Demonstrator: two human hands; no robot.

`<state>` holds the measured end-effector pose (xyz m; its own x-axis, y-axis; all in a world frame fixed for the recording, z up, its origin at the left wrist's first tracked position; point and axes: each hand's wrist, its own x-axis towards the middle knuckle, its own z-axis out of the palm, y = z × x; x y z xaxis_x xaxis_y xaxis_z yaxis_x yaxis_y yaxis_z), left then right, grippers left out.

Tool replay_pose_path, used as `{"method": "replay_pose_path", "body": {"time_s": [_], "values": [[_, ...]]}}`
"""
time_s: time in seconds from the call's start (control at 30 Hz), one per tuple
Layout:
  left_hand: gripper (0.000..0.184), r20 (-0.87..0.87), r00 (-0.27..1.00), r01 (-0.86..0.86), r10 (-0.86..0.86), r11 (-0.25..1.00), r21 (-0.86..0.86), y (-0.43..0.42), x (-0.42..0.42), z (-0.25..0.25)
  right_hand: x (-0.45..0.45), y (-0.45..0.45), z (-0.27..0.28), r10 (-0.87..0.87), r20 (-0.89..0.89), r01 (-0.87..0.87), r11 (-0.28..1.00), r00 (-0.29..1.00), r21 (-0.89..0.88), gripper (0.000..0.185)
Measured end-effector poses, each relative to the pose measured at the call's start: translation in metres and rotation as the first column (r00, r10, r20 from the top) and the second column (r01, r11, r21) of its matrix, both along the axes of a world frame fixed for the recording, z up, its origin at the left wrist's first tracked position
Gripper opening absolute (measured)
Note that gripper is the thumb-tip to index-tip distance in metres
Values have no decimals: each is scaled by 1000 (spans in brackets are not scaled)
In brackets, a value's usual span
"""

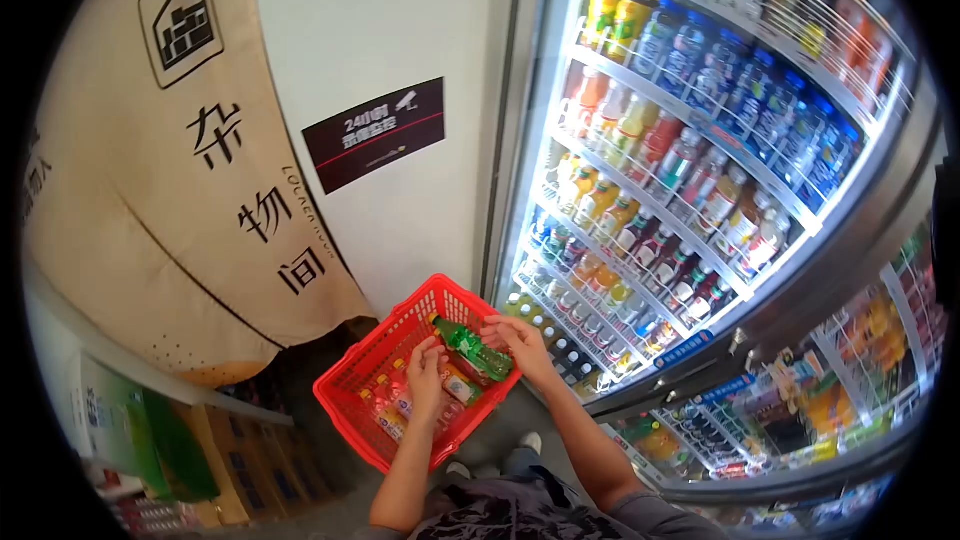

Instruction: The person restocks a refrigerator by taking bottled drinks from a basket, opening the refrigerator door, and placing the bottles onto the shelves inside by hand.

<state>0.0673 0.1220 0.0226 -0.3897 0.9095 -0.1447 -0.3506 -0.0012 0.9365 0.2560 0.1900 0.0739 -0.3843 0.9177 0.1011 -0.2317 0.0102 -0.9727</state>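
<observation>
A green plastic bottle (pixel 466 348) lies slantwise in the red shopping basket (pixel 345 380), its cap toward the far side. My right hand (pixel 522 342) is over the basket's right rim, beside the bottle, with its fingers apart and nothing in its grasp. On the bottle's other side my left hand (pixel 427 376) hovers over the basket, fingers loosely bent and holding nothing. Several bottles with pinkish contents (pixel 388 402) lie at the left inside the basket. Another bottle with a pale label (pixel 459 386) is partly covered by the green one.
A lit drinks cooler (pixel 700 145) with several shelves of bottles rises at the right. Its door frame (pixel 800 310) stands out beside me. To the left hang beige curtains (pixel 130 210). Cardboard boxes (pixel 255 465) and a green package (pixel 170 445) sit at the lower left.
</observation>
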Motion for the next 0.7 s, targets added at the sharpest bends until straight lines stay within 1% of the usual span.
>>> {"method": "replay_pose_path", "body": {"time_s": [0.1, 0.17, 0.23, 0.27, 0.3, 0.37, 0.43, 0.47, 0.5, 0.53, 0.57, 0.6, 0.63, 0.67, 0.7], "values": [[29, -20, 990, -143, 143, 990, 2, 12, -12, -22, -14, 32, -11, 112, -5, -112, 994, 994, -15, 31], [30, -14, 976, -219, 219, 976, 20, 16, -12, -27, -21, 45, -13, 200, -7, -200, 980, 980, -21, 32], [31, -76, 969, -237, 233, 971, -44, 22, -11, -28, -28, 57, -12, 228, -4, -228, 973, 974, -37, 34], [31, -81, 963, -262, 258, 964, -42, 27, -8, -30, -31, 61, -11, 259, 8, -258, 964, 966, -57, 35], [31, -79, 955, -290, 286, 956, -45, 31, -4, -38, -33, 66, -15, 281, 5, -280, 958, 960, -58, 35], [30, -78, 941, -335, 330, 941, -57, 39, 6, -62, -38, 75, -27, 301, 67, -298, 953, 951, -48, 35], [31, -50, 954, -299, 296, 951, -82, 45, 18, -89, -42, 82, -51, 344, 54, -340, 938, 938, -66, 38], [33, -71, 951, -309, 302, 943, -126, 46, 25, -95, -44, 85, -61, 313, 163, -312, 949, 936, -33, 39], [33, -70, 944, -329, 323, 936, -128, 49, 28, -106, -45, 87, -70, 274, 269, -286, 958, 923, 4, 40], [34, -147, 961, -263, 233, 934, -242, 51, 31, -117, -44, 89, -77, 286, 303, -285, 957, 909, -47, 43], [35, -208, 970, -196, 126, 912, -361, 53, 34, -129, -44, 89, -84, 298, 303, -296, 954, 905, -54, 43], [35, -65, 984, -177, 165, 915, -363, 54, 42, -122, -42, 90, -88, 274, 396, -273, 960, 876, -60, 46], [35, -60, 984, -178, 168, 912, -370, 58, 43, -122, -40, 89, -91, 246, 487, -247, 967, 838, -64, 50], [34, 38, 991, -99, 125, 909, -404, 61, 44, -119, -37, 86, -94, 250, 491, -247, 966, 834, -73, 50], [33, 135, 987, -18, 83, 905, -426, 64, 43, -125, -37, 85, -97, 283, 569, -271, 957, 772, -107, 54]]}}
